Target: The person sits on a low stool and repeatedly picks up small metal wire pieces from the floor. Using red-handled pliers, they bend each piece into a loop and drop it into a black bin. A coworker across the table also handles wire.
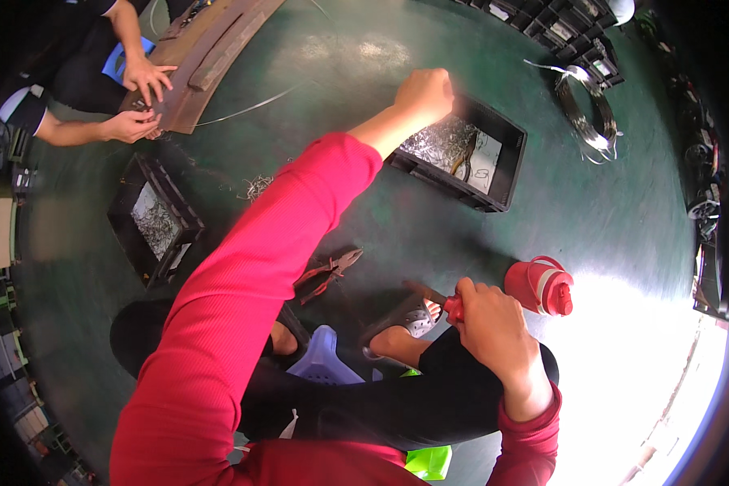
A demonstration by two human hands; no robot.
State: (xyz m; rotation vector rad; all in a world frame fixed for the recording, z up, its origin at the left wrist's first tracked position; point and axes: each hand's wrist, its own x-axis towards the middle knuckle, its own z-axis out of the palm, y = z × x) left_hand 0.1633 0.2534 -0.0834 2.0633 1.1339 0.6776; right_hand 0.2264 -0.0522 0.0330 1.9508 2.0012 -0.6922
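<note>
My left arm in a red sleeve reaches forward, and my left hand [425, 95] is closed in a fist at the near-left rim of a black crate [514, 158]. What the fist holds, if anything, is hidden. Inside the crate lie many thin metal pieces [441, 144], a pair of pliers [465, 159] and a white marked sheet [483, 162]. Near my right knee, my right hand [494, 328] grips a red-handled tool [454, 309] with a dark, narrow metal end pointing left, over my sandal. Another pair of pliers [330, 274] with red handles lies on the floor.
A red jug [535, 285] stands right of my right hand. Beyond are a wire coil [587, 113] and stacked black crates [555, 32]. A second black crate [150, 219] with metal pieces sits left. At upper left, another person's hands [142, 97] work at a wooden board [206, 69].
</note>
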